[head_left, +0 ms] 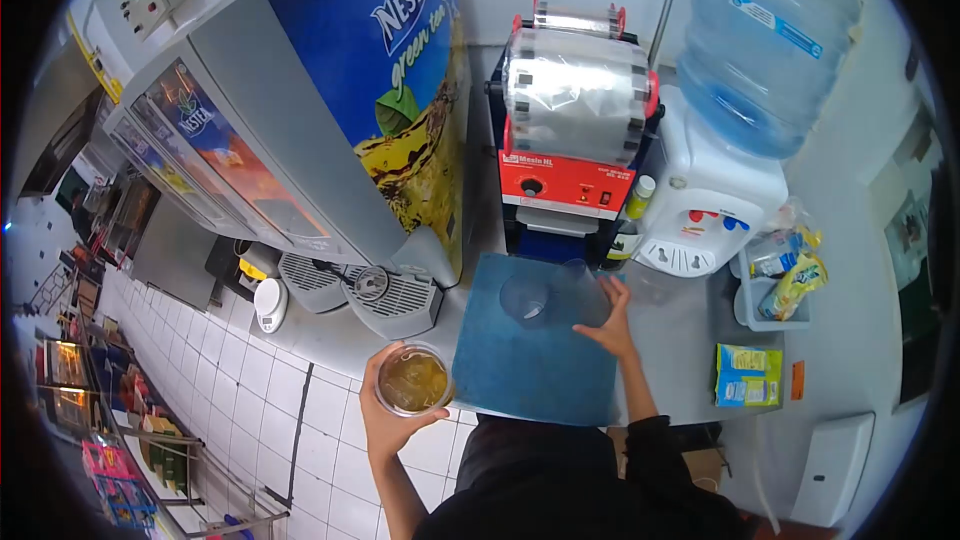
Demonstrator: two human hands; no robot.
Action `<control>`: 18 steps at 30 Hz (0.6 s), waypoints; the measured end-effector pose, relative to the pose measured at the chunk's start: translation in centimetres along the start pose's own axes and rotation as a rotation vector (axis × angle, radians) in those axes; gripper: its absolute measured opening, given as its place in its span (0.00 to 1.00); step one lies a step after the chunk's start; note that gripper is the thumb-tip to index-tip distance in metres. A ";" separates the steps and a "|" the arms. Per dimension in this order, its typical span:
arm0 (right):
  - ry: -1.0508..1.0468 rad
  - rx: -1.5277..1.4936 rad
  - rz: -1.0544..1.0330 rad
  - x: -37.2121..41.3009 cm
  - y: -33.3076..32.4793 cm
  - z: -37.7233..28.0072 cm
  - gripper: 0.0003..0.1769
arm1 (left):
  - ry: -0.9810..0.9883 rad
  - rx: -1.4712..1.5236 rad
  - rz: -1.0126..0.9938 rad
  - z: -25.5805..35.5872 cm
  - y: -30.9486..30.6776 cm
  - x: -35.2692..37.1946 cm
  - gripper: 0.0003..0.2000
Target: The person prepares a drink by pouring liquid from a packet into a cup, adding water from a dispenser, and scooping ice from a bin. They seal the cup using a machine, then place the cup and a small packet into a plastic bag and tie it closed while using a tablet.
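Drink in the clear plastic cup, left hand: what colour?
Amber-brown, seen through the clear plastic cup; the head view shows it best.

Bare surface [680, 340] lies open between the blue mat [530, 370], with its clear cup [548, 295], and the yellow box [747, 375]; sealing machine [572, 140], water cooler [705, 205] and dispenser [340, 130] block the back.

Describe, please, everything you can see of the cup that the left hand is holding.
The cup is clear, plastic by the look, round and lidless, seen from above. Amber liquid fills it nearly to the rim. The left hand grips it upright from below, wrapped round its wall, just left of the blue mat.
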State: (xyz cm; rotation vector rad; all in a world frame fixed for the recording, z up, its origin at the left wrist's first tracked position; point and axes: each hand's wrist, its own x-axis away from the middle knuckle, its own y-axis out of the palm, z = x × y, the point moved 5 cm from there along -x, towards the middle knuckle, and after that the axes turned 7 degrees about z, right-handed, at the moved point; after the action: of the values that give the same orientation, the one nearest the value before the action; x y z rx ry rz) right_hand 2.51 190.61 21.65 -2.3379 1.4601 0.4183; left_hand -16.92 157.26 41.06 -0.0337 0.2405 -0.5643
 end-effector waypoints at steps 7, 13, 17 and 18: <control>0.172 0.084 0.208 1.6 0.2 2.0 0.52 | -0.018 -0.134 0.057 -0.8 -2.1 -0.7 0.51; 0.153 -0.070 0.348 1.0 -1.9 -6.6 0.53 | 0.026 -0.134 0.094 -1.1 -3.8 -1.4 0.52; -0.027 0.126 -0.045 -1.0 2.8 -17.8 0.51 | 0.011 -0.129 0.130 -0.8 -5.1 -1.8 0.52; -0.327 0.447 -0.210 -0.6 5.4 -20.1 0.48 | 0.009 -0.135 0.139 -0.7 -5.6 -1.8 0.52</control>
State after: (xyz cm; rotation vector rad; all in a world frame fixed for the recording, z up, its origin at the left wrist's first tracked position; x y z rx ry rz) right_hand -1.33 179.99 39.12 -1.9308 1.0188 0.3522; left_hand -21.48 153.47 41.31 -0.1439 0.2875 -0.4090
